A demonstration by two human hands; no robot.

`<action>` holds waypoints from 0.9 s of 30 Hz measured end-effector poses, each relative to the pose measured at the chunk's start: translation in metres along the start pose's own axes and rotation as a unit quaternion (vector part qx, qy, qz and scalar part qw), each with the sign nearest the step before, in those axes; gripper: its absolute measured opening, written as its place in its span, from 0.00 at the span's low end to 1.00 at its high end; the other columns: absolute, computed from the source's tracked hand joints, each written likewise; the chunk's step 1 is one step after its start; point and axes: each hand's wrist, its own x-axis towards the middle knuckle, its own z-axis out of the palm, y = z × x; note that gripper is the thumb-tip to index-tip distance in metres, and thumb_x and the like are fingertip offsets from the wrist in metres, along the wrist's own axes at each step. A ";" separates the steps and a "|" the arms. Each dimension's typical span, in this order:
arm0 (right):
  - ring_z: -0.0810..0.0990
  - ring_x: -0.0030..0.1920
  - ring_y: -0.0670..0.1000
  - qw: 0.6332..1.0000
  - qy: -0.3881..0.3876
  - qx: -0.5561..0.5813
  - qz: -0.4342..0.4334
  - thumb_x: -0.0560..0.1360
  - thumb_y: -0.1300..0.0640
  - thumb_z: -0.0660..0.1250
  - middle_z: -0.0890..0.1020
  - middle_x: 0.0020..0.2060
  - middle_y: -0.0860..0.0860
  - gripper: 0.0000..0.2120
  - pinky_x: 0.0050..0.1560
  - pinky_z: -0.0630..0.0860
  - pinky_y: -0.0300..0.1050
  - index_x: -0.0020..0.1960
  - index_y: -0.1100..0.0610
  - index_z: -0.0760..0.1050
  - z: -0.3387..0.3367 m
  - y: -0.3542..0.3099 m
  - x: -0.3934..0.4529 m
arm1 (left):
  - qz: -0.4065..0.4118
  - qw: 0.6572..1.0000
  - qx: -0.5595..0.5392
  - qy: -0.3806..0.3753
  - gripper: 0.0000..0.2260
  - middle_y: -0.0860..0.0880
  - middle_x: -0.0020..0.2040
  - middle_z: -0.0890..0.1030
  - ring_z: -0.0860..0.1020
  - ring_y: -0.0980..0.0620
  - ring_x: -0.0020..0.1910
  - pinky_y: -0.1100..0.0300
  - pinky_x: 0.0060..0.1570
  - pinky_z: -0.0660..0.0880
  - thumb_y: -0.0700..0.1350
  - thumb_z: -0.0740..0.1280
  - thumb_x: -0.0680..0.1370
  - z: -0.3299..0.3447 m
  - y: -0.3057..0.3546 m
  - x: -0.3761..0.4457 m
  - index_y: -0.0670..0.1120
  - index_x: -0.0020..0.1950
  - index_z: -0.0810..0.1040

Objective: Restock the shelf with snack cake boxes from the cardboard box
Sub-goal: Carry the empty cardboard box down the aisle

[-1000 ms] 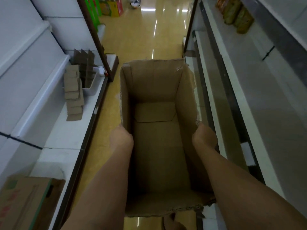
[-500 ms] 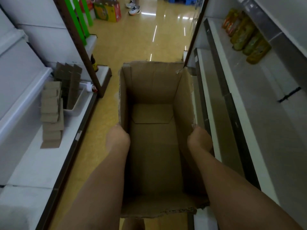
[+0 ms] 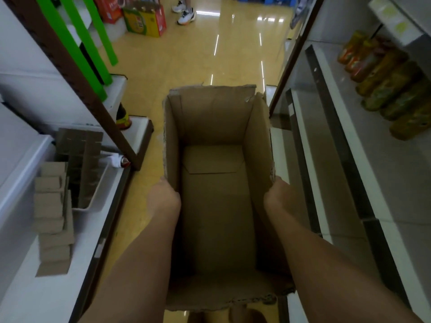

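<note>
Both hands are on the open brown cardboard box (image 3: 217, 206) — left hand (image 3: 164, 198) gripping its left wall, right hand (image 3: 278, 197) gripping the right wall, fingers probably curled under out of sight. Box is held over the yellow glossy floor (image 3: 186, 66), nothing inside. Left, folded brown cardboard dividers (image 3: 54, 215) on the white shelf (image 3: 46, 287). Farther right — orange-green snack packets (image 3: 391, 89).
</note>
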 end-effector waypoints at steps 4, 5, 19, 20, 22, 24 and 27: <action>0.79 0.56 0.55 1.000 0.004 0.003 -0.007 0.81 0.62 0.58 0.79 0.55 0.57 0.12 0.51 0.74 0.45 0.63 0.60 0.72 -0.012 -0.045 0.080 | -0.015 1.000 0.004 -0.005 0.14 0.40 0.58 0.78 0.78 0.44 0.57 0.52 0.56 0.76 0.41 0.61 0.81 -0.002 0.052 0.071 0.40 0.65 0.71; 0.79 0.56 0.55 1.000 0.003 0.002 -0.010 0.81 0.62 0.57 0.78 0.56 0.57 0.12 0.51 0.74 0.45 0.63 0.59 0.72 -0.015 -0.055 0.098 | -0.022 1.000 -0.008 -0.004 0.13 0.40 0.57 0.78 0.78 0.43 0.56 0.52 0.55 0.76 0.41 0.62 0.80 -0.003 0.065 0.085 0.40 0.64 0.71; 0.78 0.53 0.55 0.995 -0.001 -0.053 -0.084 0.81 0.62 0.56 0.78 0.53 0.56 0.12 0.44 0.71 0.45 0.62 0.58 0.71 -0.053 -0.220 0.344 | -0.095 0.994 -0.045 0.038 0.16 0.38 0.61 0.76 0.76 0.40 0.59 0.51 0.52 0.73 0.39 0.61 0.81 -0.025 0.221 0.298 0.38 0.68 0.68; 0.78 0.54 0.55 0.994 -0.004 -0.063 -0.088 0.81 0.63 0.56 0.78 0.55 0.57 0.12 0.44 0.70 0.44 0.62 0.58 0.71 -0.054 -0.231 0.356 | -0.096 0.994 -0.045 0.040 0.17 0.37 0.61 0.76 0.75 0.39 0.59 0.51 0.54 0.72 0.39 0.61 0.80 -0.027 0.228 0.310 0.38 0.69 0.68; 0.77 0.57 0.56 0.993 -0.013 -0.070 -0.095 0.81 0.63 0.56 0.77 0.56 0.57 0.12 0.45 0.70 0.44 0.63 0.57 0.70 -0.056 -0.259 0.385 | -0.099 0.992 -0.062 0.045 0.19 0.36 0.63 0.75 0.74 0.38 0.61 0.50 0.57 0.71 0.37 0.61 0.79 -0.032 0.243 0.346 0.37 0.70 0.67; 0.77 0.56 0.55 0.992 -0.018 -0.068 -0.101 0.81 0.62 0.57 0.76 0.55 0.57 0.12 0.46 0.72 0.45 0.62 0.57 0.70 -0.057 -0.290 0.417 | -0.106 0.992 -0.051 0.040 0.18 0.37 0.63 0.75 0.75 0.39 0.61 0.51 0.56 0.72 0.38 0.61 0.80 -0.038 0.255 0.389 0.38 0.69 0.68; 0.77 0.52 0.53 0.990 -0.024 -0.080 -0.116 0.80 0.62 0.57 0.77 0.52 0.54 0.12 0.42 0.67 0.44 0.62 0.55 0.70 -0.055 -0.339 0.465 | -0.103 0.994 -0.020 0.031 0.15 0.39 0.60 0.77 0.77 0.41 0.58 0.53 0.51 0.74 0.41 0.62 0.80 -0.048 0.270 0.456 0.39 0.67 0.70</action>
